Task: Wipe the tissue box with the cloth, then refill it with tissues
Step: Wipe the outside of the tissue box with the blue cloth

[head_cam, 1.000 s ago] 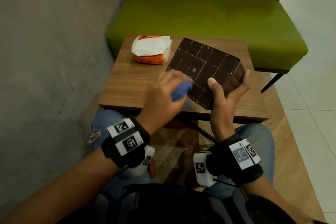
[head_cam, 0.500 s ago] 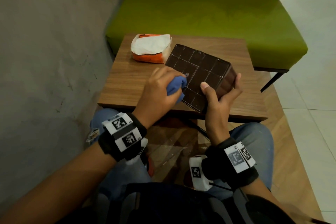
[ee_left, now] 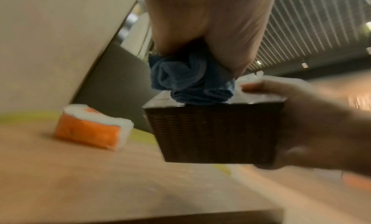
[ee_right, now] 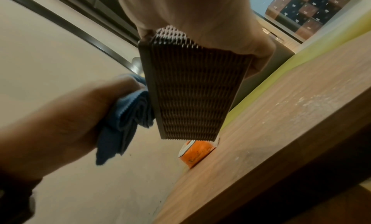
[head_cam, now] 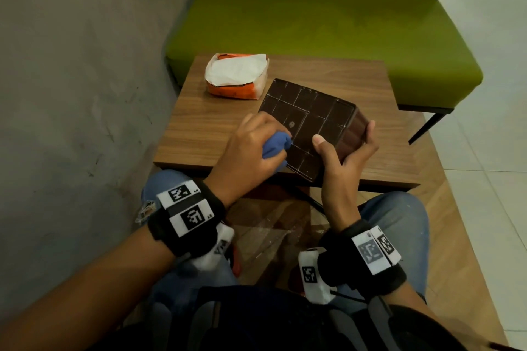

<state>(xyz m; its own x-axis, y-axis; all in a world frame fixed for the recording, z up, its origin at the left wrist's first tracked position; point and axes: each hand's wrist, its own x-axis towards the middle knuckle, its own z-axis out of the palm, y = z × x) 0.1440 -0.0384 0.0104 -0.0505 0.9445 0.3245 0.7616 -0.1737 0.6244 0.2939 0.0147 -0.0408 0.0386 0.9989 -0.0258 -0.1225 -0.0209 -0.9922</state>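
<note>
Presently the right hand grips the tissue box at its near right corner, thumb lying on the gridded panel that faces up and the fingers wrapped round the woven side. The dark brown box is tilted, with the gridded face turned toward the person; the right wrist view shows it lifted clear of the table at its near end, while its far end cannot be made out. Just left of that thumb, the left hand is curled round a bunched blue cloth and presses it against the near left part of the gridded panel. In the left wrist view the cloth bulges out below the closed fingers and touches the top edge of the box. In the right wrist view the cloth sits against the left edge of the box, a loose corner hanging down.

An orange and white tissue pack lies on the far left part of the table, behind the box and apart from both hands. A green bench stands beyond the table, with a grey wall to the left.
</note>
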